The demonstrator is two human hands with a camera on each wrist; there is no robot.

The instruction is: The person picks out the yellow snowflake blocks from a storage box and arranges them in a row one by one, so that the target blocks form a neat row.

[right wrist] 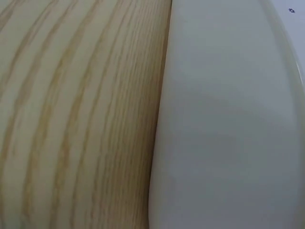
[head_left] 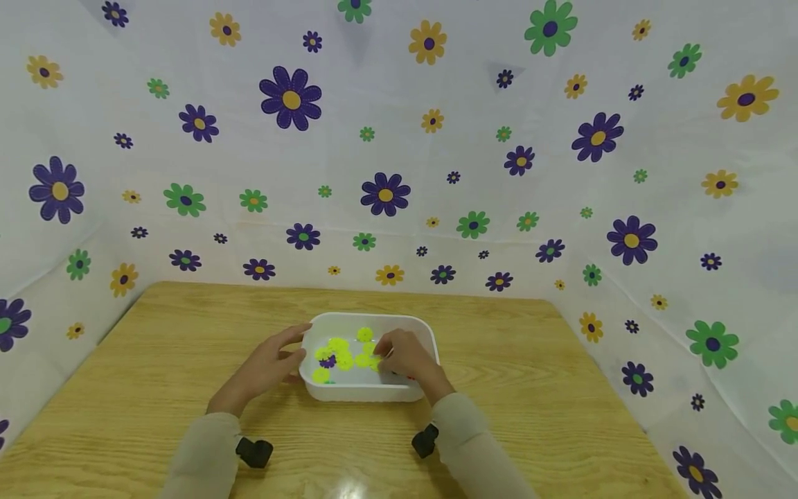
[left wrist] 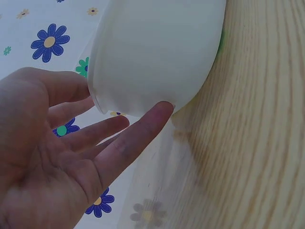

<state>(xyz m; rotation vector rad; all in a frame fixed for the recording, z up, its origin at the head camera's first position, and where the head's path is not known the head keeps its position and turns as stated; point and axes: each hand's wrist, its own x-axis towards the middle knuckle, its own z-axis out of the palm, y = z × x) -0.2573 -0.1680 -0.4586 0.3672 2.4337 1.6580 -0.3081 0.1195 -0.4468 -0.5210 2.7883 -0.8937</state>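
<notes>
A white plastic tub point(head_left: 368, 393) sits on the table and holds several bright yellow gear-edged pieces point(head_left: 339, 345) and a small purple piece point(head_left: 327, 362). My left hand point(head_left: 271, 364) is at the tub's left end. Its loosely extended fingers touch the outer wall and rim, as the left wrist view of the tub point(left wrist: 152, 52) shows. Over the tub's right half, my right hand point(head_left: 405, 355) reaches in with bent fingers, fingertips down at the yellow pieces. I cannot tell whether they pinch one. In the right wrist view only the tub's outer wall point(right wrist: 224, 124) and the table show.
The wooden table point(head_left: 530, 416) extends around the tub on every side. A white cloth point(head_left: 386, 152) printed with purple, green and yellow flowers hangs behind it and along both sides. A dark wrist camera point(head_left: 254, 452) sits by the left sleeve, another point(head_left: 426, 441) by the right.
</notes>
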